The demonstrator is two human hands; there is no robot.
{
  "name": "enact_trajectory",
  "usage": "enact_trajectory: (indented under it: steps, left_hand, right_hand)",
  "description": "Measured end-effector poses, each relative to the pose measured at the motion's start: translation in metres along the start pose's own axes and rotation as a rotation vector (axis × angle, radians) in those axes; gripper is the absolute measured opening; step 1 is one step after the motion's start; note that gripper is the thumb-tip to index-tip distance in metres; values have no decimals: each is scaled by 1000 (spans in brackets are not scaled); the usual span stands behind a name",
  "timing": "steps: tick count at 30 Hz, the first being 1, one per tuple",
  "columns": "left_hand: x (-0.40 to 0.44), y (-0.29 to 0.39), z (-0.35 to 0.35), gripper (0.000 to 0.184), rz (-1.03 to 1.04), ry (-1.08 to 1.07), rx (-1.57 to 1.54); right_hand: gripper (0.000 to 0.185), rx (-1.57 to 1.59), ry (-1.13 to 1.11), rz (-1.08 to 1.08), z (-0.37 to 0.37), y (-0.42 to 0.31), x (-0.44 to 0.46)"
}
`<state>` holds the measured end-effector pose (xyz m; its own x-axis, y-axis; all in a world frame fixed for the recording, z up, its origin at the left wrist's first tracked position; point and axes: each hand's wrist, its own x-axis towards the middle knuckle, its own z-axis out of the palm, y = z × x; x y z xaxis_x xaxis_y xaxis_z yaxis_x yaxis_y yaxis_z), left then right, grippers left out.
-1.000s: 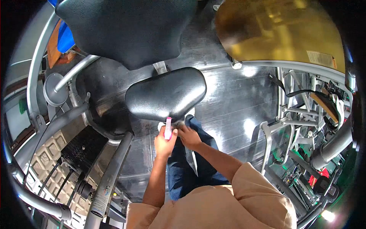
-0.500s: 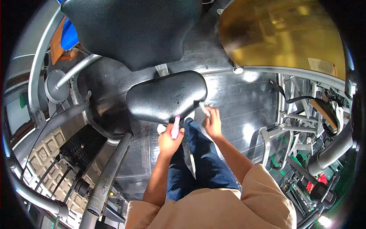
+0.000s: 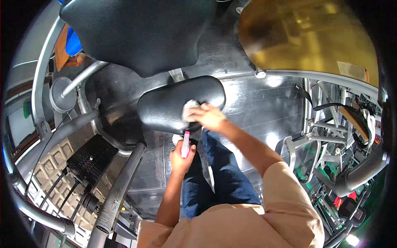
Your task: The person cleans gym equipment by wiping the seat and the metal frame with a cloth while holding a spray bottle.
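The right hand point(image 3: 210, 117) reaches in from 4 o'clock over the black padded seat point(image 3: 159, 105), its fingers laid out straight over a crumpled white cloth point(image 3: 190, 108). The cloth bunches under and just past the fingertips, toward 10 o'clock, on the near half of the seat; blur there means I cannot tell whether the fingers pinch it or only press it down. The seat's long axis runs from about half past eight to half past two, so the right forearm crosses it at a slant, and most of the seat's bare top lies at 9 o'clock from the cloth. The left hand point(image 3: 182, 156) is lower, at 6 o'clock from the seat, its fingers curled around a small pink-and-white bottle point(image 3: 185, 144) whose long axis points near 12. The right hand is nearer the cloth.
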<state>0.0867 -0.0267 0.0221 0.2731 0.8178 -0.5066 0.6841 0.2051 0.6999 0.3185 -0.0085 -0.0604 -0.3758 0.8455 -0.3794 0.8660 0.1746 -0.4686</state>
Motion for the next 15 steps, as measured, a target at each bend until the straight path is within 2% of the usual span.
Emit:
enact_trajectory:
  steps: [1, 2, 3, 4, 6, 8, 10, 11, 12, 14, 15]
  left_hand:
    - [1, -2, -2, 33, -2, 6, 0]
    - [0, -6, -3, 33, -2, 8, 15]
    - [0, -7, -4, 33, -2, 9, 28]
    - [0, -7, -4, 33, -3, 8, 26]
    - [2, -5, -2, 33, -51, 4, -28]
    - [2, -7, -1, 32, -31, 9, -40]
    - [0, -8, -5, 32, -12, 5, -42]
    - [-1, -6, -9, 32, -16, -18, -44]
    - [-3, -5, -13, 32, -27, -37, -45]
    - [-4, -6, -22, 32, -41, -58, -26]
    - [-4, -8, -26, 32, -50, -81, -12]
  right_hand:
    - [49, -59, 49, 68, 8, 28, -2]
    - [49, -34, 120, 229, -2, 45, -5]
    - [41, -111, 321, 333, -7, 57, -10]
    - [40, -55, 456, 462, -11, 64, -5]
    - [40, -23, 621, 528, 10, 57, 19]
    - [41, 25, 502, 480, 26, 13, 27]
    - [42, 195, 456, 251, 34, -43, 7]
    - [46, 89, 359, 148, 61, -56, -2]
    - [49, 152, 399, 116, 57, -68, -21]
    - [51, -44, 171, 106, 42, -51, -42]
    - [45, -21, 177, 192, 37, -31, -46]
